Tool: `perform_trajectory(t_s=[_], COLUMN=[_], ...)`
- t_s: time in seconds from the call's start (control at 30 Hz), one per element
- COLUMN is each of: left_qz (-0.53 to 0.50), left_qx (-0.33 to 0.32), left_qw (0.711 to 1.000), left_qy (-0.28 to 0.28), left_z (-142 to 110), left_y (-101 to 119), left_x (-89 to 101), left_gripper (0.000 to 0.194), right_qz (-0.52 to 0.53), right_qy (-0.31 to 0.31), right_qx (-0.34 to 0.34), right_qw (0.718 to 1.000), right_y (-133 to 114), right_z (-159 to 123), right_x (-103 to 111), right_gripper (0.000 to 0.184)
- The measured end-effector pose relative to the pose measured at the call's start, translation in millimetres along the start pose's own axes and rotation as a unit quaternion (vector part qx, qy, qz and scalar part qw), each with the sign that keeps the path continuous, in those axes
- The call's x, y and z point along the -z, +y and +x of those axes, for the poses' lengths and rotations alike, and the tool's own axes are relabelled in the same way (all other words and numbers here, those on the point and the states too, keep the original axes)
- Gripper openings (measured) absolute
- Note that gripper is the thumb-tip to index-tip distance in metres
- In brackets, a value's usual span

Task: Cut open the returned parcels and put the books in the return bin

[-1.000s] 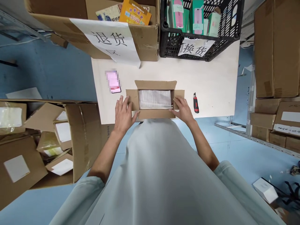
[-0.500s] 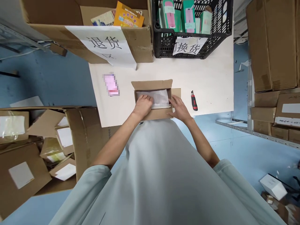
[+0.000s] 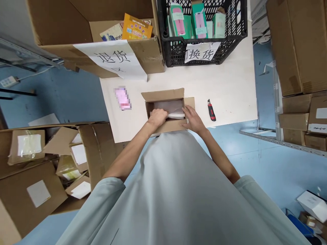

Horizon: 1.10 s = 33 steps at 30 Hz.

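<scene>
While the left hand [image 3: 157, 117] dips inside a small open carton [image 3: 163, 95] at the middle of the worktop's [image 3: 232, 85] near edge, the right hand [image 3: 193, 119] spans its right end, thumb and fingertips parted. The left fingers are curled beside white wrapping [image 3: 176, 115]; their tips are hidden, so whether they grip it cannot be told. The step in hand appears to be working at the carton's contents; the next move would seem to call for a sure hold on the wrapping and a steadying right hand. A red-and-black cutter [image 3: 212, 110] lies to the right, near the near edge, and a pixel-blurred pink object [image 3: 123, 98] near the left edge. Toward the far edge stand a large paper-signed box [image 3: 145, 56] holding an orange packet [image 3: 136, 28] and, just beside it, a black crate [image 3: 176, 62] of green boxes [image 3: 200, 20]. Left of the worktop, a big carton [image 3: 98, 146] holds parcels.
</scene>
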State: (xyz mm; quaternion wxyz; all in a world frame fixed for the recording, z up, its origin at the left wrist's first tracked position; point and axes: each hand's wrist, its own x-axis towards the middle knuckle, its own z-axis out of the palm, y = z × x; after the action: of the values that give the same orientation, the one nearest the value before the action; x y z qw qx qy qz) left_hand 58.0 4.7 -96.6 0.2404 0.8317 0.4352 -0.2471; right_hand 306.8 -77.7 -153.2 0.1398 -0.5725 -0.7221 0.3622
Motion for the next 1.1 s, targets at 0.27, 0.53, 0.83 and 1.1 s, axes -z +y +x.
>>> perform_trajectory(t_s=[0.27, 0.53, 0.83, 1.1], left_qz=[-0.084, -0.364, -0.501, -0.346], left_qx=[0.047, 0.064, 0.096, 0.024], left_qw=[0.989, 0.859, 0.728, 0.778], left_qy=[0.114, 0.356, 0.458, 0.523], left_z=[-71.3, -132.3, -133.1, -109.3], left_y=[-18.8, -42.5, -6.6, 52.6], left_x=[43.9, 82.7, 92.0, 61.6], left_gripper=[0.038, 0.034, 0.036, 0.038], right_qz=[0.159, 0.156, 0.261, 0.362], right_qy=[0.115, 0.293, 0.222, 0.227], right_qx=[-0.048, -0.028, -0.015, -0.086], right_qw=[0.979, 0.943, 0.939, 0.900], right_y=[-15.1, -82.0, -187.7, -220.0], right_z=[-4.2, -7.3, 1.5, 29.5], right_x=[16.3, 63.5, 86.1, 64.0], right_gripper=[0.105, 0.058, 0.051, 0.058])
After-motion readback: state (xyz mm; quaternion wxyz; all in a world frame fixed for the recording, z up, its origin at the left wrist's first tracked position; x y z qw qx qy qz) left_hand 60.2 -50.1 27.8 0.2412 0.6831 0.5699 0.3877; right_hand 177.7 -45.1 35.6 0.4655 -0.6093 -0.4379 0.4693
